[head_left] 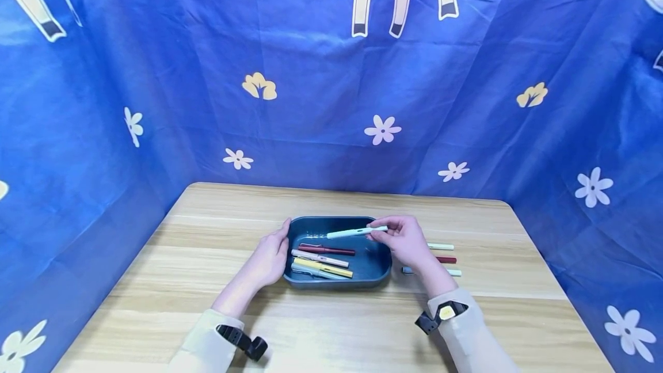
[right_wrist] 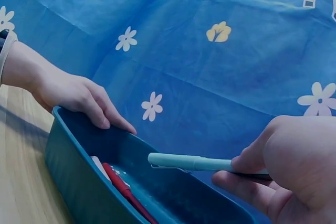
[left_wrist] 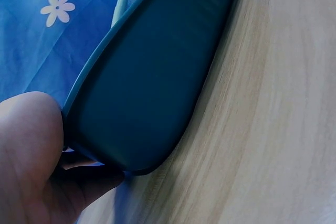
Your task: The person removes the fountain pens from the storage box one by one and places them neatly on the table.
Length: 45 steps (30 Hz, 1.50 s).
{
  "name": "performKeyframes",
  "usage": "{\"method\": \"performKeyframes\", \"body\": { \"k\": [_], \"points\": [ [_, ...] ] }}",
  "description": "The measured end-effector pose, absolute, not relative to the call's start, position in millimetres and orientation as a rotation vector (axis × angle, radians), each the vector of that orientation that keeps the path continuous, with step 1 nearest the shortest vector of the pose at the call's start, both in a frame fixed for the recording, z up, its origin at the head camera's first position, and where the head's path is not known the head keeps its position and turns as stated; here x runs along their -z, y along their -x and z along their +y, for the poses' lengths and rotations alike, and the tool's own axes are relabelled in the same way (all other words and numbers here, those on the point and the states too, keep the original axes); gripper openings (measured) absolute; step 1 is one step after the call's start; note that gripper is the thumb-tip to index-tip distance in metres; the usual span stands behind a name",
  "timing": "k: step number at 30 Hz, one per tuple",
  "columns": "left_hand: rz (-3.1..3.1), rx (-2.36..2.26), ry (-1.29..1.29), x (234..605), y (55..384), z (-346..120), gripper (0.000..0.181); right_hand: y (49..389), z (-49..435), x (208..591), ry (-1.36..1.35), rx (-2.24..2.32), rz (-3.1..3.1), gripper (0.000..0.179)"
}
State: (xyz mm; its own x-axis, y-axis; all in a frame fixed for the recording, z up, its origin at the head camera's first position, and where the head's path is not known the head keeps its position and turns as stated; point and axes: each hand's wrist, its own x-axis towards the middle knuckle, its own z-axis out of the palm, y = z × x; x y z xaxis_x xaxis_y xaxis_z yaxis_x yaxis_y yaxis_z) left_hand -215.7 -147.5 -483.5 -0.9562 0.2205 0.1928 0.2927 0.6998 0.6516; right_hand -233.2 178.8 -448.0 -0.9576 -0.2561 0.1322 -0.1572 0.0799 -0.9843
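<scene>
A dark teal box (head_left: 336,284) stands on the table with its left end in my left hand (head_left: 271,254), which grips the rim and wall there. My right hand (head_left: 403,239) pinches a light mint pen (head_left: 348,233) near one end and holds it over the box's right part. The pen's clipped end points left, above the box floor, in the right wrist view. Inside the box lie a dark red pen (head_left: 327,250), a pale pink pen (head_left: 320,258), a yellow pen (head_left: 323,267) and a grey-blue pen (head_left: 317,271), roughly side by side.
Right of the box, partly behind my right wrist, lie a pale green pen (head_left: 441,246), another dark red pen (head_left: 446,259) and a blue-and-mint pen (head_left: 454,273). A blue patterned curtain (head_left: 331,148) surrounds the wooden table (head_left: 248,206) at the back and sides.
</scene>
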Motion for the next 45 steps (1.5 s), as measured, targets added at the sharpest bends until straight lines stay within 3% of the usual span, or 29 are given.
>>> {"method": "performKeyframes", "body": {
  "k": [24, 32, 45],
  "points": [
    [-2.807, 1.077, 0.428, 481, 216, -147, 0.051, 215, 225, 447, 0.467, 2.074, 2.167, 0.033],
    [-2.805, 1.085, 0.426, 481, 216, -146, 0.052, 205, 243, 445, 0.557, 2.085, 2.188, 0.031],
    [-2.812, 1.083, 0.418, 482, 216, -147, 0.052, 184, 280, 449, 0.486, 2.014, 2.335, 0.031]
  ]
}}
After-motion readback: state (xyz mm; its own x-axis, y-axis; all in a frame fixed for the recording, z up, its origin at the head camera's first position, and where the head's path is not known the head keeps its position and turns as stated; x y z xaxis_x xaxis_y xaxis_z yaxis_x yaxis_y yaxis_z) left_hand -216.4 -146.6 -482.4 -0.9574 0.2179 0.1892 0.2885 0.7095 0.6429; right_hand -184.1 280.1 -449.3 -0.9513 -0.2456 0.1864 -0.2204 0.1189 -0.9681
